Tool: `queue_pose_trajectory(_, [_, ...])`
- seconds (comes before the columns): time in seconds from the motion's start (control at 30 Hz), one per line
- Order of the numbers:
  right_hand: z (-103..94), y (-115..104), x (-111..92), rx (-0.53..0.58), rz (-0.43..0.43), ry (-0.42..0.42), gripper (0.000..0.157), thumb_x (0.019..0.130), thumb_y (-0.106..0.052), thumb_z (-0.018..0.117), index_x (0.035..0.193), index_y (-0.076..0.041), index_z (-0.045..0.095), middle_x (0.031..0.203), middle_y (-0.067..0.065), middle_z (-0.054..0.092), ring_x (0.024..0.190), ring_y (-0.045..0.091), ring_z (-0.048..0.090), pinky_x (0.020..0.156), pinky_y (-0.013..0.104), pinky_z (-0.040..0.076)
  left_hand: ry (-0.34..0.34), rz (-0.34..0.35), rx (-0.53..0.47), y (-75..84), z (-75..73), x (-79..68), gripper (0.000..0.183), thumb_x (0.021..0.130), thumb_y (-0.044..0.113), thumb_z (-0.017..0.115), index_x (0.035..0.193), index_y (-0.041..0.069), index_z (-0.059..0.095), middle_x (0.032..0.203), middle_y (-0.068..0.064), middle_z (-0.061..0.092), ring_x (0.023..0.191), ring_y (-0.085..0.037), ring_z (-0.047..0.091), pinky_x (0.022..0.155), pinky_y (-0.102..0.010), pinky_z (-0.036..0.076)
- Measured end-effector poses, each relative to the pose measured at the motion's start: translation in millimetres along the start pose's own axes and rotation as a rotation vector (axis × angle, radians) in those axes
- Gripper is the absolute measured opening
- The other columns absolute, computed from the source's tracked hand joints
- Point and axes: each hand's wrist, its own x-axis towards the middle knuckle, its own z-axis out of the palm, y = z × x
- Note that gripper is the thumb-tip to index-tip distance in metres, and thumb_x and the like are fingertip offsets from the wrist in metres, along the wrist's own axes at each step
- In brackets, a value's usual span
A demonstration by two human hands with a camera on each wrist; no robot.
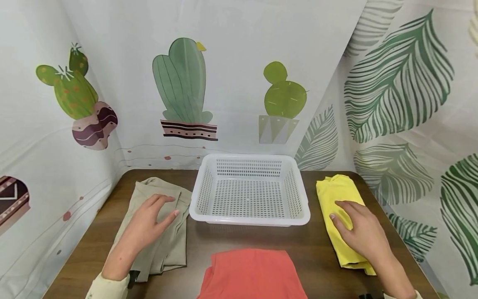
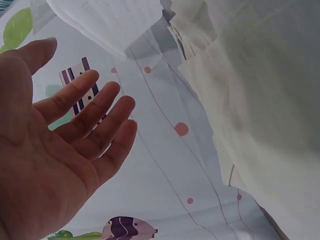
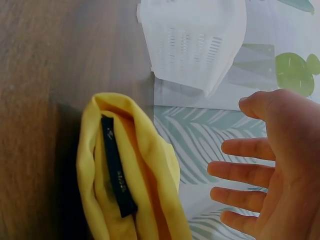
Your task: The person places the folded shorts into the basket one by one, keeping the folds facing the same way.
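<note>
My left hand [image 1: 149, 224] hovers over a folded beige-grey garment [image 1: 175, 245] at the table's left side, its fingers loosely spread and holding nothing. In the left wrist view that hand [image 2: 75, 135] shows an empty palm beside the pale cloth [image 2: 270, 125]. On the right, my other hand [image 1: 360, 228] is above a folded yellow garment [image 1: 332, 199], fingers relaxed and apart. The right wrist view has the yellow garment [image 3: 130, 165] with a dark label [image 3: 118, 167] inside its fold, and the hand [image 3: 280, 170] away from it, empty.
A white perforated plastic basket [image 1: 249, 220] stands between the two garments toward the back of the wooden table [image 1: 231, 238]. Folded red cloth [image 1: 254, 274] lies at the front middle. Behind the table hangs a white curtain [image 1: 235, 25] printed with cacti and leaves.
</note>
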Motion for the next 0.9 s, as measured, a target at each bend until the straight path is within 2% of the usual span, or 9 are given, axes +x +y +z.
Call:
queue_pose_trajectory(0.17, [2.6, -4, 0, -0.010, -0.029, 0.001, 0.037, 0.089, -0.031, 0.074, 0.117, -0.007, 0.068, 0.116, 0.011, 0.066, 0.107, 0.036, 0.061, 0.087, 0.055, 0.045, -0.023, -0.002, -0.013, 6.2, -1.3, -1.1, 0.040, 0.093, 0.037, 0.071, 0.123, 0.010, 0.065, 0.121, -0.002, 0.062, 0.114, -0.025, 0.059, 0.094, -0.049, 0.049])
queue_pose_trajectory(0.43, [7.1, -11, 0, -0.021, -0.092, 0.014, 0.036, 0.084, -0.029, 0.077, 0.113, -0.008, 0.070, 0.111, 0.006, 0.069, 0.107, 0.030, 0.062, 0.090, 0.047, 0.045, -0.045, -0.002, -0.037, 17.2, -1.8, -4.4, 0.034, 0.094, 0.039, 0.069, 0.123, 0.021, 0.065, 0.119, 0.008, 0.062, 0.111, -0.015, 0.061, 0.091, -0.043, 0.051])
queue_pose_trajectory(0.67, [9.6, -16, -2, -0.025, -0.122, 0.016, 0.035, 0.082, -0.028, 0.079, 0.110, -0.008, 0.072, 0.107, 0.003, 0.070, 0.103, 0.027, 0.064, 0.089, 0.043, 0.046, -0.058, 0.019, -0.041, 26.5, -0.4, -6.8, 0.040, 0.093, 0.044, 0.069, 0.120, 0.016, 0.067, 0.118, 0.010, 0.062, 0.113, -0.015, 0.060, 0.092, -0.043, 0.051])
queue_pose_trajectory(0.9, [10.9, -22, -3, -0.012, -0.155, -0.007, 0.035, 0.081, -0.027, 0.079, 0.111, -0.011, 0.071, 0.104, 0.001, 0.070, 0.103, 0.025, 0.064, 0.090, 0.043, 0.046, -0.102, 0.015, -0.097, 36.0, 2.8, -9.6, 0.038, 0.093, 0.049, 0.067, 0.120, 0.022, 0.066, 0.117, 0.016, 0.060, 0.111, -0.007, 0.059, 0.092, -0.038, 0.051])
